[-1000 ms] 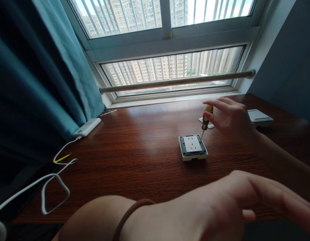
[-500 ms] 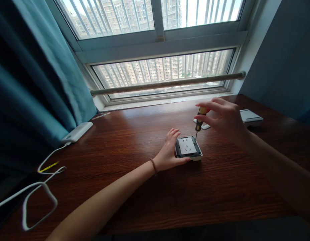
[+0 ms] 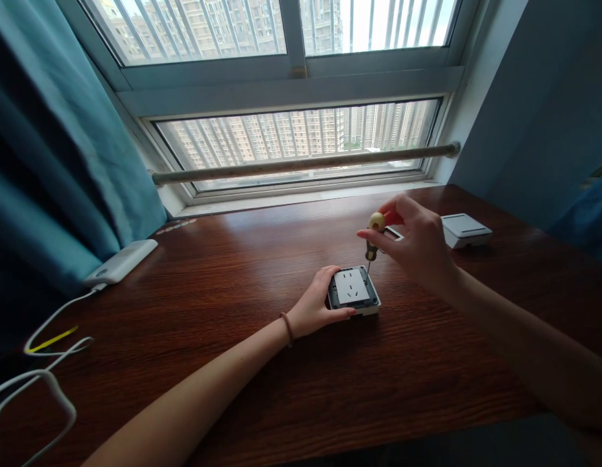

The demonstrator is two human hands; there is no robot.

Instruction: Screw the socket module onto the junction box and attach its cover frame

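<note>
A white wall socket (image 3: pixel 351 286) in a dark inner frame lies face up in its white box on the wooden table (image 3: pixel 262 383). My left hand (image 3: pixel 318 303) grips it from the left, thumb along the near side and fingers at the far left corner. In my right hand (image 3: pixel 418 237) is a screwdriver (image 3: pixel 372 251) with a yellow and black handle, pinched between thumb and fingers. Its shaft stands nearly upright, and the tip meets the socket's right edge; the screw there is too small to make out. Behind the right hand lies a white frame (image 3: pixel 393 233), partly hidden.
A white switch or socket box (image 3: pixel 466 230) sits at the back right. On the left are a white power strip (image 3: pixel 123 263), its white cable (image 3: pixel 62 311) and a yellow strip (image 3: pixel 54 338). A blue curtain (image 3: pixel 77 162) hangs beside the window; a rail (image 3: pixel 305 165) crosses it.
The view has shifted, so most things sit further left. My right hand has turned around the screwdriver handle, and my left fingers have drawn in closer against the socket's far corner.
</note>
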